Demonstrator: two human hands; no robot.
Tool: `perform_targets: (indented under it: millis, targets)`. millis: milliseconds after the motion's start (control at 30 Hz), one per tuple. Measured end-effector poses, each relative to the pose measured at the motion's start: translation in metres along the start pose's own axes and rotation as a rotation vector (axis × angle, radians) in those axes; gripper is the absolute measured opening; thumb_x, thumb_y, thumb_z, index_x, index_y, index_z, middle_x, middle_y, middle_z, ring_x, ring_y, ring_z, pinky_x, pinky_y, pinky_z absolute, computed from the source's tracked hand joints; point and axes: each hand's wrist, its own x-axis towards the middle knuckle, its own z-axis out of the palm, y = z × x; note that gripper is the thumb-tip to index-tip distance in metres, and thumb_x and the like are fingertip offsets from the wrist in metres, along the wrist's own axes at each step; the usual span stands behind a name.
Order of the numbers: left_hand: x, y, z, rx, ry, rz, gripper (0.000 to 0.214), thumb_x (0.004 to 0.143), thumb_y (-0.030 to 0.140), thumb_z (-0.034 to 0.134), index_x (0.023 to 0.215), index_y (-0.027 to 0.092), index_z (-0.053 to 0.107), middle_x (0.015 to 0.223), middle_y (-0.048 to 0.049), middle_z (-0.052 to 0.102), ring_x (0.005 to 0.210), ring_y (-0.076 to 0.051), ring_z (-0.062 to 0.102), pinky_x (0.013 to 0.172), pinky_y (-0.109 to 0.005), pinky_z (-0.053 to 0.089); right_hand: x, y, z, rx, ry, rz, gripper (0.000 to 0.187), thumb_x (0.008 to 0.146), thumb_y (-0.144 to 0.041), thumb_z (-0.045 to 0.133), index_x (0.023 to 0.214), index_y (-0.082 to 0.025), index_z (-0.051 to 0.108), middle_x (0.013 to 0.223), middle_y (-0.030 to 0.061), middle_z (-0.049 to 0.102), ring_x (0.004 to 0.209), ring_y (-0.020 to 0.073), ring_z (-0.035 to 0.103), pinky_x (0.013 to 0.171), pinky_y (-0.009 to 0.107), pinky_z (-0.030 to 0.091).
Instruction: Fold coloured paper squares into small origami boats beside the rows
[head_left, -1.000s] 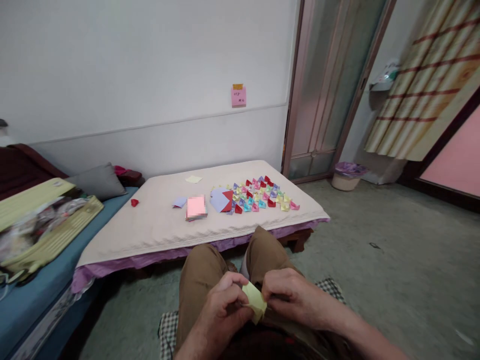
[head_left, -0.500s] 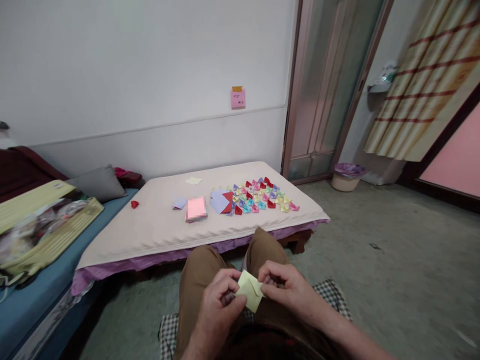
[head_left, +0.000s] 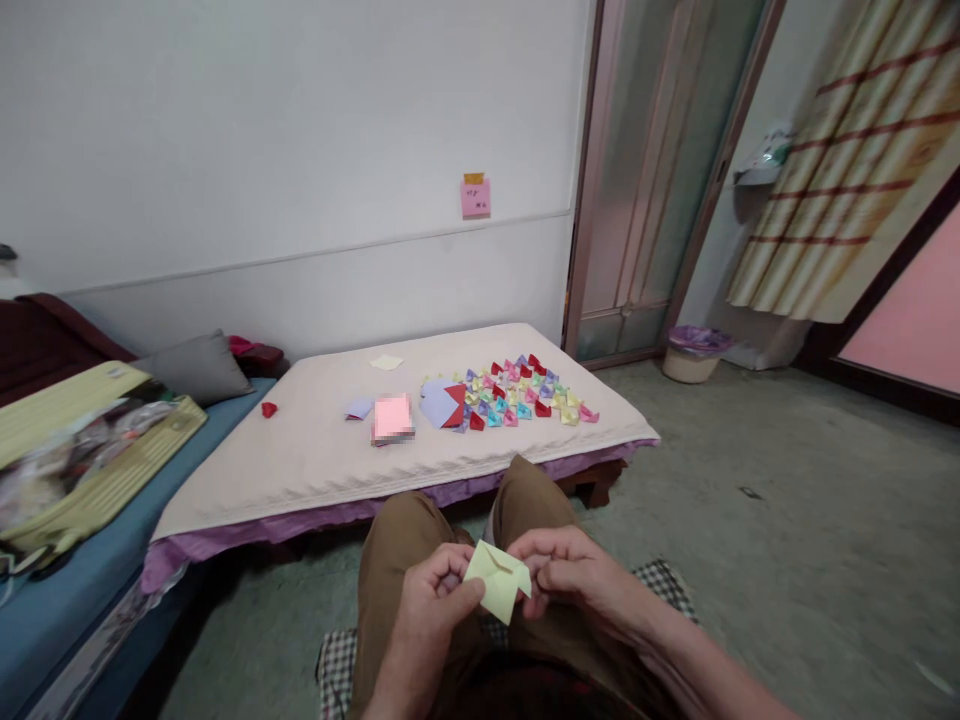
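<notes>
A pale yellow folded paper [head_left: 498, 584] is held above my lap, with a flap lifting along its upper right side. My left hand [head_left: 439, 600] pinches its left edge, the thumb lying on the front face. At the right corner, the fingers of my right hand [head_left: 562, 570] grip the paper from behind, the thumb beside the flap. Ahead, on a low table [head_left: 315, 470] with a cream cover, several small folded paper shapes [head_left: 517, 390] in many colours lie grouped to the right. Beside them are a lilac paper [head_left: 439, 402] and a pink paper stack [head_left: 392, 417], blurred out.
A lone red folded shape [head_left: 268, 409] and a cream sheet [head_left: 387, 362] lie on the table. To the left, a yellow open case [head_left: 105, 460] of bagged items rests on a blue bed [head_left: 45, 600]. A lined bin [head_left: 694, 358] stands on the floor at right.
The yellow paper has turned slightly and its right flap now stands out further. My right hand's fingers have shifted behind and below that corner. The things on the table have not moved.
</notes>
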Motion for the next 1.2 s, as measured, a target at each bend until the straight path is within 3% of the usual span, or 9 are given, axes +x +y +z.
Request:
perform_targets:
  millis: [167,333,600,767,867,1000,1200]
  targets:
    - [-0.005,0.0,0.001,-0.165,-0.082,-0.075,0.016,0.066,0.025,0.072,0.065,0.012,0.062,0.082,-0.0068,0.067,0.071,-0.017,0.057,0.064,-0.026,0.042,0.0,0.001,-0.004,-0.036,-0.019,-0.005,0.021,0.071,-0.018,0.065,0.09,-0.011,0.066,0.067,0.0032,0.07,0.058,0.0118,0.062,0.059,0.023,0.047]
    - [-0.005,-0.001,0.007,-0.251,-0.059,-0.108,0.02,0.061,0.026,0.076,0.062,0.012,0.062,0.08,-0.0075,0.068,0.068,-0.016,0.056,0.062,-0.026,0.041,0.003,0.004,-0.006,-0.067,-0.01,-0.028,0.026,0.071,-0.029,0.073,0.087,-0.011,0.065,0.064,0.0034,0.07,0.053,0.0115,0.062,0.052,0.021,0.045]
    - [-0.001,-0.005,0.007,-0.162,-0.039,-0.042,0.023,0.057,0.031,0.078,0.058,0.012,0.064,0.079,-0.0085,0.066,0.073,-0.019,0.057,0.066,-0.029,0.044,0.01,0.01,0.0,-0.081,0.161,-0.081,0.023,0.065,-0.032,0.076,0.069,-0.013,0.063,0.049,-0.0033,0.06,0.042,0.0072,0.052,0.044,0.017,0.039]
    - [0.0,-0.011,0.008,-0.206,-0.022,-0.048,0.025,0.057,0.031,0.078,0.058,0.012,0.062,0.08,-0.0086,0.067,0.067,-0.017,0.055,0.064,-0.029,0.044,0.008,0.008,0.006,-0.071,0.208,-0.181,0.023,0.067,-0.028,0.075,0.083,-0.015,0.066,0.053,-0.0056,0.058,0.042,0.0066,0.05,0.044,0.017,0.037]
    - [-0.001,-0.014,0.01,-0.241,-0.001,-0.054,0.024,0.056,0.031,0.078,0.058,0.012,0.062,0.081,-0.0081,0.067,0.068,-0.017,0.056,0.063,-0.028,0.044,0.006,0.01,0.006,-0.071,0.221,-0.23,0.024,0.069,-0.028,0.073,0.089,-0.016,0.071,0.058,-0.0037,0.059,0.043,0.0061,0.049,0.044,0.018,0.036]
    - [-0.002,-0.009,0.012,-0.237,-0.004,-0.062,0.024,0.056,0.031,0.078,0.057,0.012,0.062,0.081,-0.0078,0.067,0.068,-0.016,0.055,0.062,-0.026,0.043,0.005,0.01,0.006,-0.101,0.192,-0.289,0.014,0.071,-0.028,0.072,0.076,-0.015,0.075,0.062,-0.0021,0.058,0.044,0.0065,0.052,0.046,0.02,0.037]
    - [-0.005,0.005,0.013,-0.17,-0.014,-0.079,0.025,0.057,0.033,0.078,0.058,0.012,0.063,0.082,-0.0085,0.066,0.071,-0.018,0.057,0.064,-0.028,0.044,0.004,0.008,0.009,-0.104,0.202,-0.209,0.019,0.071,-0.032,0.072,0.073,-0.014,0.07,0.051,-0.0035,0.056,0.044,0.0081,0.05,0.047,0.021,0.038]
